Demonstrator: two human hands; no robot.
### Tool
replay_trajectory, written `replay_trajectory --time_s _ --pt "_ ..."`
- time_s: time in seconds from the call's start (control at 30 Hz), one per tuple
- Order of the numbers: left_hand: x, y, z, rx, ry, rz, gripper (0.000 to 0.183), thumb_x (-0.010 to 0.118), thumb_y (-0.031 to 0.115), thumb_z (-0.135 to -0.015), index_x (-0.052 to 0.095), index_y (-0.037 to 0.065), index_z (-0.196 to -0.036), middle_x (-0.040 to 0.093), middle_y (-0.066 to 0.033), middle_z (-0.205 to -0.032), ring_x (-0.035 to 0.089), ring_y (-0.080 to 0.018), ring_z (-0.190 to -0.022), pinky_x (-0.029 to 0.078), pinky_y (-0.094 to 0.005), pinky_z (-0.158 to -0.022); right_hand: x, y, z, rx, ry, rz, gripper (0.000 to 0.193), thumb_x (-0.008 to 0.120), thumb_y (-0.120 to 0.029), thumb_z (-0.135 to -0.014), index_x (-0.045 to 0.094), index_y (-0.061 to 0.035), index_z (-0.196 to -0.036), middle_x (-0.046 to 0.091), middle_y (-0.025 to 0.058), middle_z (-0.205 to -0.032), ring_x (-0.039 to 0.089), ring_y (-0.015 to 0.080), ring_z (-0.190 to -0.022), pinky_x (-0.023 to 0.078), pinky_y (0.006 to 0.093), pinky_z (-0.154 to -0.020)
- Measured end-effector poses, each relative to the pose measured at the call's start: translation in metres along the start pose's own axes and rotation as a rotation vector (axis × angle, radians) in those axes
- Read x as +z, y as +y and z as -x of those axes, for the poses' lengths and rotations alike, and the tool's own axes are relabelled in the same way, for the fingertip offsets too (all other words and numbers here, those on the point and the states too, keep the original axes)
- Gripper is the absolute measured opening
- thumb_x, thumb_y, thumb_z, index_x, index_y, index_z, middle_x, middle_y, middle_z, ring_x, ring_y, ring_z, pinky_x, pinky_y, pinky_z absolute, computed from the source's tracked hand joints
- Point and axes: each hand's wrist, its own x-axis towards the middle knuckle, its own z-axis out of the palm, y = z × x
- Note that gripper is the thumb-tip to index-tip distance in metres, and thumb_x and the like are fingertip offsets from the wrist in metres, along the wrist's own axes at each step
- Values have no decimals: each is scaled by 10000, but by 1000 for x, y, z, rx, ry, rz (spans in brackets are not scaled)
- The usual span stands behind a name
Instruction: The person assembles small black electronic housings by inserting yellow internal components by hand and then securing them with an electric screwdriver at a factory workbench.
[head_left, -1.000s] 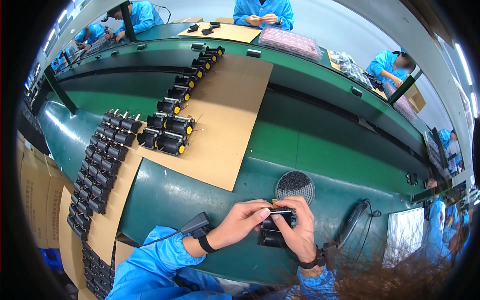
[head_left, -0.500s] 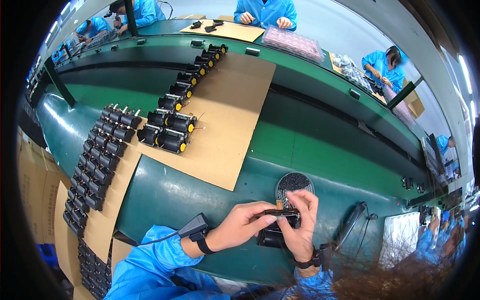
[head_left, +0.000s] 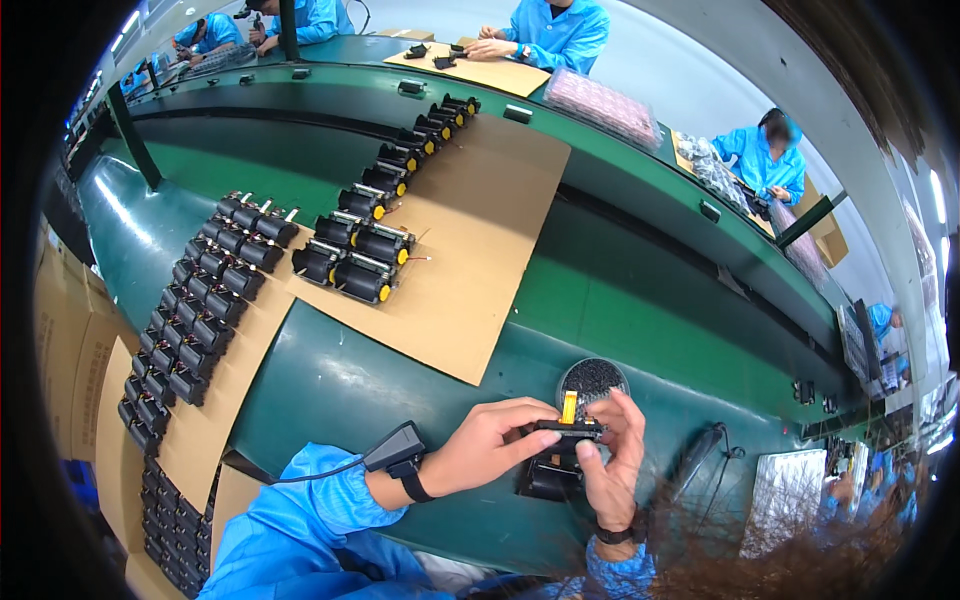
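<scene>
Between my two hands is a small flat black assembly (head_left: 572,430) with an orange ribbon cable (head_left: 570,405) standing up from it. My left hand (head_left: 492,445) pinches its left end between thumb and fingers. On the right end my right hand (head_left: 613,462) closes, thumb below and curled fingers above. Just under the assembly is a black cylindrical housing (head_left: 548,481), partly hidden; whether the two are joined I cannot tell. Close beyond my fingers stands a round dish of small black screws (head_left: 592,376).
A dark corded hand tool (head_left: 698,458) lies to the right. Cardboard sheets (head_left: 470,250) at left hold rows of black housings (head_left: 200,310), some with yellow caps (head_left: 384,293). A raised green shelf (head_left: 640,165) crosses beyond, with co-workers in blue behind it.
The view has shifted slightly. The ribbon cable now shows its bright orange face and stands more plainly upright, and my right fingers have moved off it toward the assembly's right end.
</scene>
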Motion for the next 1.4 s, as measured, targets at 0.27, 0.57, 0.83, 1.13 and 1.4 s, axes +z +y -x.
replay_trajectory --time_s 0.27,0.57,0.83,1.13,1.4 --pt "-18 0 -10 -249 92 452 259 650 251 -1030 744 13 -1071 603 55 -720 488 -8 -619 389 -198 -539 -5 -45 -41 -488 -368 667 457 885 -140 -669 763 -89 -1106 665 105 -1264 630 328 -1112 556 421 -917" --pt "-50 18 -19 -196 254 825 383 408 392 -1112 572 49 -1159 584 -10 -972 596 -82 -693 439 -205 -544 24 -49 -105 -621 -289 475 535 911 -270 -704 695 -55 -1143 700 178 -1219 661 338 -1043 542 414 -929" --pt "-22 22 -2 194 -18 431 279 532 228 -1075 585 -7 -934 555 -27 -791 509 -111 -722 452 -290 -671 134 -8 -235 6 -286 -4 569 775 -132 -909 542 57 -1392 671 164 -1286 650 200 -1145 513 316 -1012" --pt "-16 8 7 133 -84 425 333 534 288 -1082 579 -12 -945 534 -71 -741 507 -184 -698 459 -342 -681 217 19 -259 -23 -409 152 627 820 -228 -875 569 46 -1381 689 154 -1257 652 173 -1087 506 323 -993" --pt "-7 4 3 -8 -134 696 297 517 249 -1091 593 8 -935 540 -7 -766 500 -87 -718 455 -268 -658 191 11 -249 -20 -435 95 414 712 -195 -967 618 -11 -1325 659 82 -1290 598 163 -1160 450 336 -1056"
